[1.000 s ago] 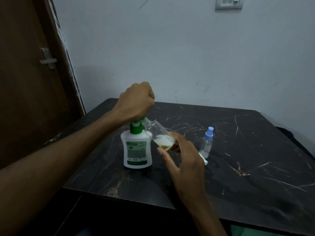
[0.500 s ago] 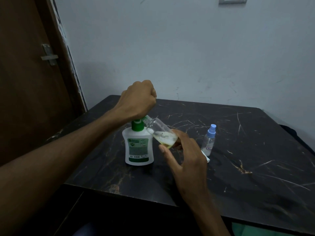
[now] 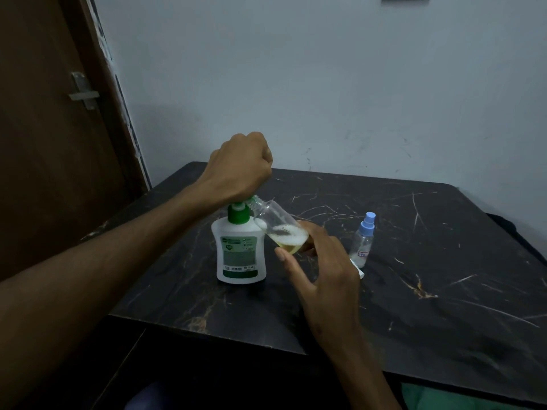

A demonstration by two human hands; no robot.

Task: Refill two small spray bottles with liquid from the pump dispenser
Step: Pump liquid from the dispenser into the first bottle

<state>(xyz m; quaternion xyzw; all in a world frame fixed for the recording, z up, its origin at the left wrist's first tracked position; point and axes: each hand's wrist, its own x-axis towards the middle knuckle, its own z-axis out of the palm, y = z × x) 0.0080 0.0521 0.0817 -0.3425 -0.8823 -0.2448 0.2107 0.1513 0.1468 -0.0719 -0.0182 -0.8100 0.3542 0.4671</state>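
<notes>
Dark table (image 3: 414,291), tilted bottle (image 3: 275,220) between right fingers (image 3: 291,261)

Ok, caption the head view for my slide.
Left hand presses the pump dispenser while right hand tilts an open spray bottle under its nozzle.

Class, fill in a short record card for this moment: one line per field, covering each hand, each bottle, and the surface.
left hand: fist pressing down on the green pump head
pump dispenser: white, green top, upright on table
right hand: grip on tilted clear bottle
open spray bottle: neck at the pump spout, yellowish foamy liquid at bottom
second spray bottle: blue cap on, standing to the right, untouched
table: dark marbled top
</notes>
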